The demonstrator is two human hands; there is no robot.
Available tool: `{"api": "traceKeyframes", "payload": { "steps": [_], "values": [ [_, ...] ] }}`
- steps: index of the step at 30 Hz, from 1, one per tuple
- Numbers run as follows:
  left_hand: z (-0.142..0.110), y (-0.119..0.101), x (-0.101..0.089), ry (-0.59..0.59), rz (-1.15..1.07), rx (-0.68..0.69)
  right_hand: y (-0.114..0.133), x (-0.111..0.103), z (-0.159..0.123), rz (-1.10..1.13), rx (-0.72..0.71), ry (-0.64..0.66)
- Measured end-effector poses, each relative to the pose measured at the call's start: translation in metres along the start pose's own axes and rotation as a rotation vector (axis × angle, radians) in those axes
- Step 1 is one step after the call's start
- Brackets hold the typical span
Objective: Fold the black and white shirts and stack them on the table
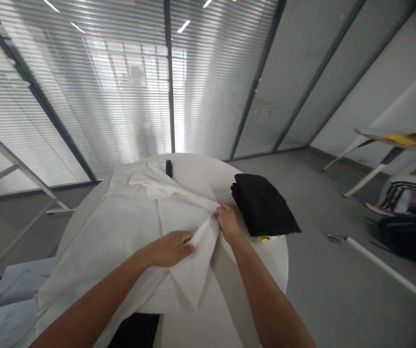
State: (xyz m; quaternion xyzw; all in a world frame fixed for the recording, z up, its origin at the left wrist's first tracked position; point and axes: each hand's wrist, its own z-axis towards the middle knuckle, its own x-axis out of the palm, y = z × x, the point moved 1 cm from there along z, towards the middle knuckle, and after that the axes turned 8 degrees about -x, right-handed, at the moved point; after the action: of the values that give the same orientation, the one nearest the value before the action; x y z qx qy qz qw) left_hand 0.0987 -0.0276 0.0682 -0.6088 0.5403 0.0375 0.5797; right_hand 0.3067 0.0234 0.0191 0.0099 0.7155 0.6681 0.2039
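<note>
A white cloth garment (131,217) lies spread over the left and middle of a round white table (208,166). My left hand (173,249) is closed, pinching a fold of it between thumb and fingers. Farther right, my right hand (228,222) grips another edge of the same garment. Between the two hands the fabric is lifted and creased, with a pointed corner hanging toward me. A small black piece (169,169) shows beside the bunched fabric at the table's far side.
Folded black cloth (265,205) is stacked at the table's right edge. Printed papers (19,285) lie at the lower left. A white metal frame (15,159) stands left. On the right are a white pole (389,270), a dark bag (408,239) and another table (381,135).
</note>
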Motion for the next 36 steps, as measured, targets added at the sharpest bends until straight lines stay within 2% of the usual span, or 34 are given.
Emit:
{"api": "traceKeyframes", "payload": {
  "steps": [3, 6, 9, 12, 17, 19, 21, 25, 30, 32, 36],
  "values": [
    [0.004, -0.020, -0.002, 0.092, -0.065, 0.105, 0.003, -0.006, -0.001, -0.238, -0.128, -0.048],
    [0.007, -0.037, -0.013, 0.229, -0.125, 0.248, 0.006, -0.010, -0.004, -0.452, -0.225, -0.052],
    [0.015, -0.035, -0.025, 0.282, -0.239, 0.254, 0.007, -0.012, -0.004, -0.519, -0.232, -0.024],
    [0.029, -0.007, -0.028, 0.180, -0.400, 0.093, 0.005, -0.012, -0.001, -0.561, -0.224, -0.001],
    [0.053, 0.061, -0.015, -0.280, -0.349, -0.103, 0.003, -0.004, -0.005, -0.666, -0.259, 0.008],
    [0.058, 0.077, -0.009, -0.405, -0.282, -0.126, 0.005, 0.002, -0.013, -0.720, -0.288, 0.035],
    [0.060, 0.083, -0.004, -0.484, -0.189, -0.066, 0.008, 0.006, -0.023, -0.812, -0.312, 0.109],
    [0.061, 0.079, 0.000, -0.525, -0.010, 0.059, 0.013, 0.002, -0.039, -1.009, -0.349, 0.370],
    [0.059, 0.078, 0.001, -0.502, 0.054, 0.079, 0.012, -0.025, -0.048, -1.020, -0.401, 0.698],
    [0.058, 0.078, 0.001, -0.493, 0.062, 0.069, 0.009, -0.038, -0.052, -1.028, -0.421, 0.762],
    [0.057, 0.077, 0.000, -0.476, 0.089, 0.057, 0.005, -0.063, -0.067, -1.061, -0.470, 0.786]
  ]
}}
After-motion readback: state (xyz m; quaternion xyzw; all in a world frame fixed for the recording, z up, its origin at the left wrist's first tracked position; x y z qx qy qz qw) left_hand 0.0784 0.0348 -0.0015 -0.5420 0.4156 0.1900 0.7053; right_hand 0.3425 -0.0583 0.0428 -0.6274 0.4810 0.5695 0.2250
